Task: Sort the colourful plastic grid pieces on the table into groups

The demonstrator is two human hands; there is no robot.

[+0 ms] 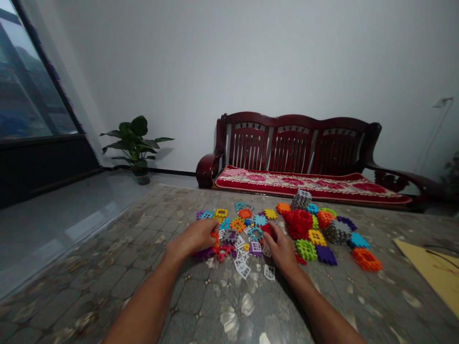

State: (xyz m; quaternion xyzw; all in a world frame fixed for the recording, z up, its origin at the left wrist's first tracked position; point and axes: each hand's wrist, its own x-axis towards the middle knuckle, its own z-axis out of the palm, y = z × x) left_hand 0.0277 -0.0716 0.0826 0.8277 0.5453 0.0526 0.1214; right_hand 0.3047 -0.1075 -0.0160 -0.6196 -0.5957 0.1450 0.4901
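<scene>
Tiles are lying scattered across the centre of the frame, where the table is being covered by them in a loose, many-coloured spread. Around them, a pattern of pale flowers and rounded squares is being shown on the grey tabletop, with a soft sheen along the lower middle of the frame. Beyond the far edge, a dark red bench is being backed by a plain pale wall, and its seat is being covered by a red floral mat. At the left, a leafy plant is standing on the shiny floor, and daylight is being let in by a window in the upper left corner.

Right of centre, a red block is standing just beside the right hand, and a grey stack is resting farther right, among flat pieces in green, yellow, purple, blue and orange. White frames are lying along the near side of the spread. At the right edge, a yellow board is being crossed by a dark cord.

Parts of the spread are being hidden by both hands. A red tile is being pinched between the right thumb and fingers. At the left side of the spread, the fingers of the left hand are being held bent at an orange tile; whether it is being pinched cannot be told.
</scene>
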